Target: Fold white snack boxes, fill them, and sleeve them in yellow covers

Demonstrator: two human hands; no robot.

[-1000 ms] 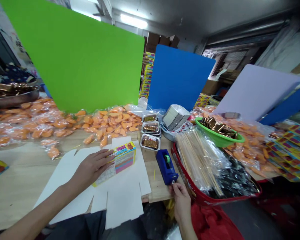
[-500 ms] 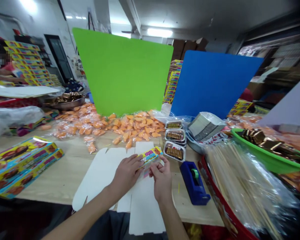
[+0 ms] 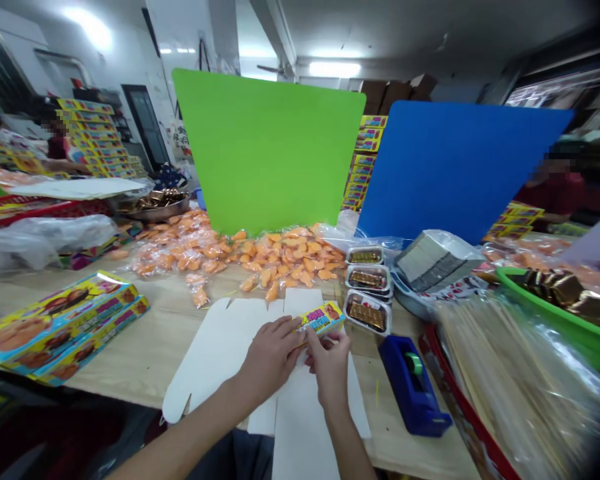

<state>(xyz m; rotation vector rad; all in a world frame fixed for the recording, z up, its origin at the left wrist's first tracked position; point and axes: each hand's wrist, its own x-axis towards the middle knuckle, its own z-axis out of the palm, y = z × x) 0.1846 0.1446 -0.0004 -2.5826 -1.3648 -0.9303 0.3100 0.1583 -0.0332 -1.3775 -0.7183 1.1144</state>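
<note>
Yellow, pink and blue print was shown on the small oblong card box, which was held above the white, slotted flat sheet of cardboard on the pale wooden table. Its left end was clamped under the left hand, with the fingers laid across the top. The right hand was brought close against the front side, thumb and fingers bent; whether the box was pinched by them or only pressed could not be told.

The thin card seemed the weak point: if it were squeezed too hard from both sides, the walls could be buckled or an edge creased. If the left hand's hold were loosened while the front was being pressed, the box could be twisted askew. The white sheet was overhung past the table's near edge, so it could be dragged along by a forearm. Just beyond the box's right end, a white tray of gold-wrapped pieces was placed, and it could be nudged by a careless push. The dark blue plastic tape dispenser was set to the right, apart from both hands, and could be knocked if the right elbow were swung wide.
</note>
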